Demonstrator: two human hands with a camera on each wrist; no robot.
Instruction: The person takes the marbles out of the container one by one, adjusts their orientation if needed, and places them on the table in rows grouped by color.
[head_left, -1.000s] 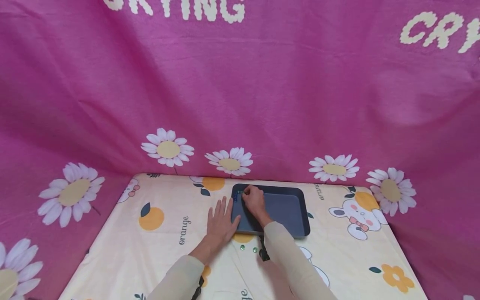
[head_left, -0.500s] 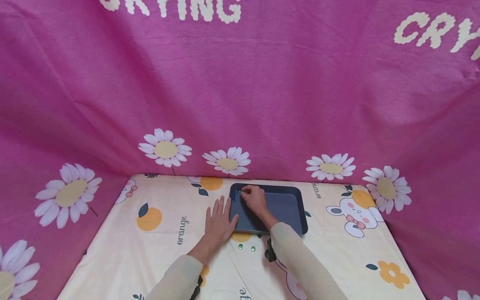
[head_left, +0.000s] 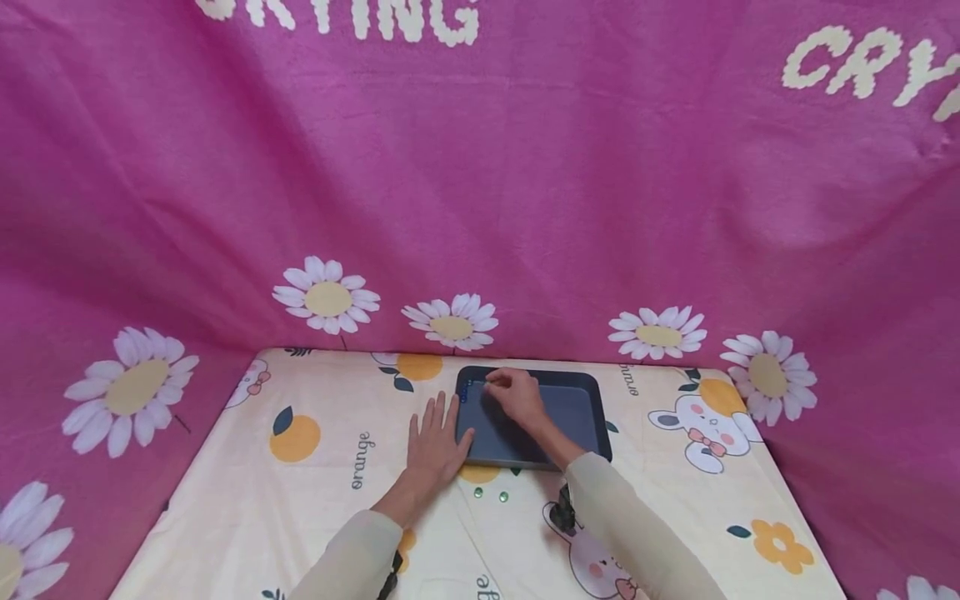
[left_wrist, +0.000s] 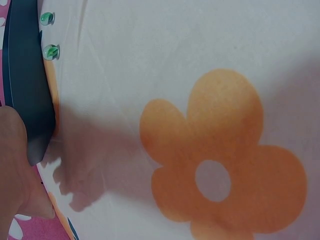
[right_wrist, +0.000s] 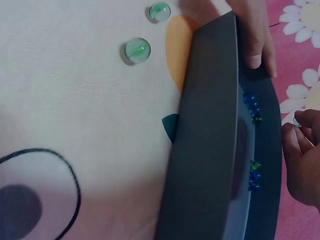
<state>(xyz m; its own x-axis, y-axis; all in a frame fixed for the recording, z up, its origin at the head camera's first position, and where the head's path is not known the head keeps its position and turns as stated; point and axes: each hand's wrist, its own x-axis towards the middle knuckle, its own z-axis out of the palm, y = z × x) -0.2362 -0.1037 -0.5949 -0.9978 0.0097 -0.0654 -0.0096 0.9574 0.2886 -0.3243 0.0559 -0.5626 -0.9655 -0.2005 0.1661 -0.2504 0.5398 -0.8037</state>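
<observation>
A dark grey rectangular tray (head_left: 558,425) lies on the tablecloth. My left hand (head_left: 435,442) rests flat along its left edge, fingers straight and the thumb beside the rim. Over the tray's back left part, my right hand (head_left: 517,398) pinches a clear marble with green in it (right_wrist: 296,121) between thumb and fingertips. Small blue marbles (head_left: 463,395) sit inside along the left wall. In the right wrist view, blue marbles (right_wrist: 251,102) with a green one form a short row; a matching cluster (right_wrist: 255,180) may be a reflection.
Two clear green marbles (head_left: 491,495) lie on the cloth in front of the tray. The patterned tablecloth (head_left: 337,392) covers the table. A pink curtain (head_left: 540,208) with daisies hangs close behind the tray and along the sides.
My right hand has shifted a little right, away from the tray's left wall, and its forearm has swung right. My left hand stays at the tray's edge. The head view has shifted slightly.
</observation>
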